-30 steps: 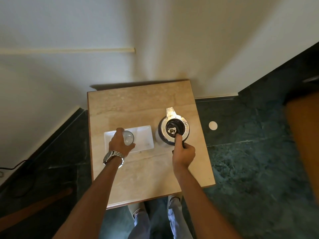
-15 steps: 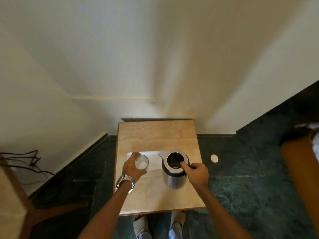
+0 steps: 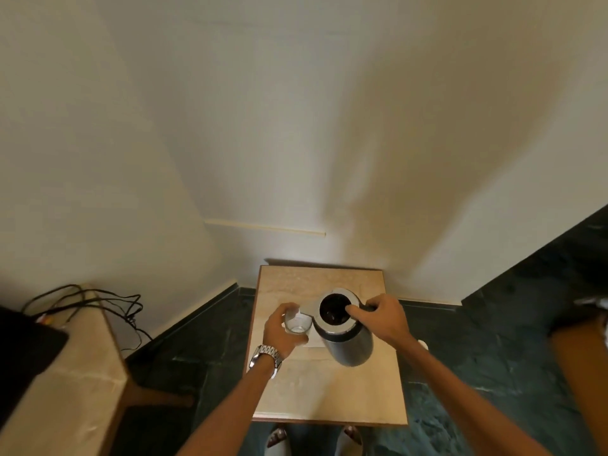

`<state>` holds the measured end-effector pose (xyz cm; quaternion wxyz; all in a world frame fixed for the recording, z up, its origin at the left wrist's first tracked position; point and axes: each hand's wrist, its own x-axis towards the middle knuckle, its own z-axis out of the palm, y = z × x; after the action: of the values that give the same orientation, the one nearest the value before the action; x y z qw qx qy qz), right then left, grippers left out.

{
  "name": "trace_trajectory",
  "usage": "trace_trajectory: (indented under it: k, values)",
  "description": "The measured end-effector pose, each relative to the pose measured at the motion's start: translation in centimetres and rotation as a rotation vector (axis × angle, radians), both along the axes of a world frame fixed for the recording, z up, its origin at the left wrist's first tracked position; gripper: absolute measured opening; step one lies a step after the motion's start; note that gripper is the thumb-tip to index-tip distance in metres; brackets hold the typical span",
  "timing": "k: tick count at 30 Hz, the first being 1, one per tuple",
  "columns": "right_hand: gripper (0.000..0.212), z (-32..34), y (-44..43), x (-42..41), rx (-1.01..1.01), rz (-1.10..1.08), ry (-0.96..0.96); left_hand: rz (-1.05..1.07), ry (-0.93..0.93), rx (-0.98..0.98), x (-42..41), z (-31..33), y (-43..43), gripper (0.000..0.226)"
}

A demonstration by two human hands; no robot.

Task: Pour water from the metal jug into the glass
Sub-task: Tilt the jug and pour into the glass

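The metal jug (image 3: pixel 347 340) is lifted above the small beige table (image 3: pixel 329 390) and tilted to the left, its open dark mouth facing me. Its spout hangs over the rim of the clear glass (image 3: pixel 297 323). My right hand (image 3: pixel 383 319) grips the jug's handle on the right, thumb resting on the rim. My left hand (image 3: pixel 279 330), with a metal watch on the wrist, wraps around the glass from the left and holds it upright. I cannot tell whether water is flowing. A white tray (image 3: pixel 314 342) lies mostly hidden under both.
The table stands in a corner against white walls, on dark green stone floor (image 3: pixel 477 373). A beige counter (image 3: pixel 75 373) with a black device and cables stands at the left. A wooden piece of furniture (image 3: pixel 582 373) is at the right edge. My feet show below the table's front edge.
The jug has risen off the table, turned and tilted left until its spout reaches over the glass. My left hand stays on the glass. The camera has tilted upward.
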<state>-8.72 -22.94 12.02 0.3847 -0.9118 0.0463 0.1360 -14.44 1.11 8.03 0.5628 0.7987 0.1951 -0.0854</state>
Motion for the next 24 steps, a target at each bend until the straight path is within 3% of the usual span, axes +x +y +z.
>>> trace_trajectory:
  k: [24]
  values:
    - [0.055,3.5,0.0,2.5,-0.352,0.279,-0.118,0.001,-0.033,-0.066,-0.8,2.2,-1.0,0.067]
